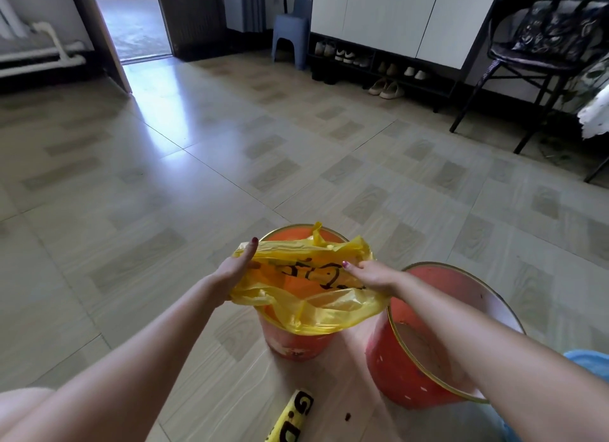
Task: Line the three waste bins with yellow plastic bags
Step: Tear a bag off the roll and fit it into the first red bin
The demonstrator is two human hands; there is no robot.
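1. Tiled floor (197,184), two orange bins in view: the right bin (418,369) unlined and tipped towards the camera.
2. The left bin (296,339) stands upright under a yellow bag (316,296), stretched left to right across its rim.
3. Left hand (235,268) and right hand (372,273) each grip a bag edge.
4. One folded yellow bag (293,418) lies on the floor nearby.

A single wide-angle head view looks forward and down from the person's own height. Both forearms reach in from the bottom edge, close to the lens. The tiled floor (230,151) stretches away toward a doorway (131,19) at upper left.
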